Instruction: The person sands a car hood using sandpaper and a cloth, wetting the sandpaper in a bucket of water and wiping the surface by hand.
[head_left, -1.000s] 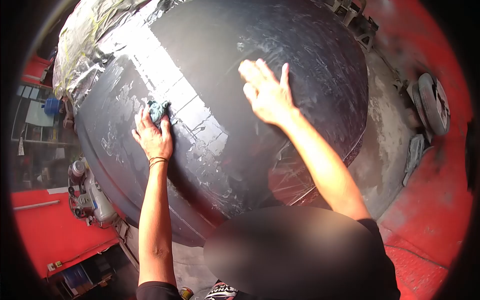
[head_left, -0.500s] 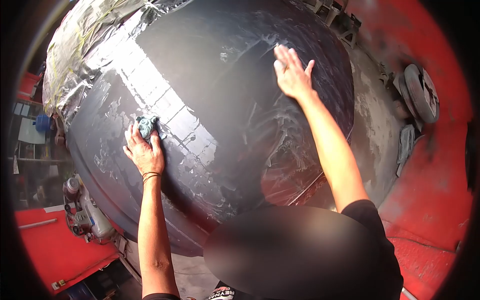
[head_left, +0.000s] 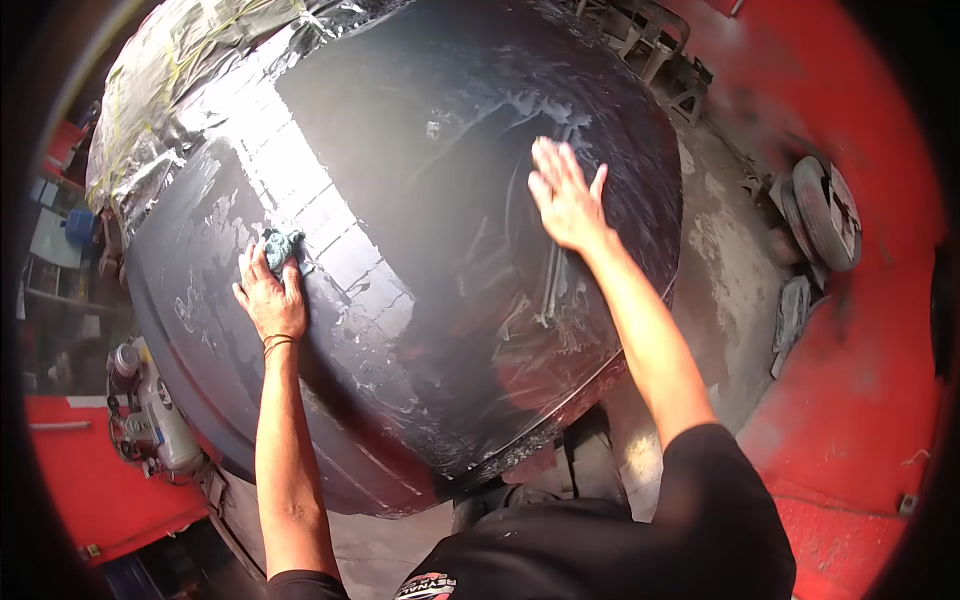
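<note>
A dark grey car hood (head_left: 430,250), wet and streaked with whitish film, spreads out in front of me. My left hand (head_left: 270,295) rests on its left part, fingers and thumb round a crumpled blue-green cloth (head_left: 283,250). Over on the right side, my right hand (head_left: 568,200) lies flat on the hood, fingers stretched out and slightly blurred. Whether anything thin is beneath that palm is hidden. Pale wet streaks run close to it on the surface.
Plastic masking sheet (head_left: 160,110) covers the car beyond the hood. An air compressor (head_left: 165,420) stands at the left. Along the red wall (head_left: 870,400) at the right sits a round wheel-like object (head_left: 825,212). A grey stand (head_left: 655,40) is at the far right.
My right hand has slid back toward me over the hood, fingers still stretched. My left hand stays on the cloth at about the same spot. The whole view has shifted slightly.
</note>
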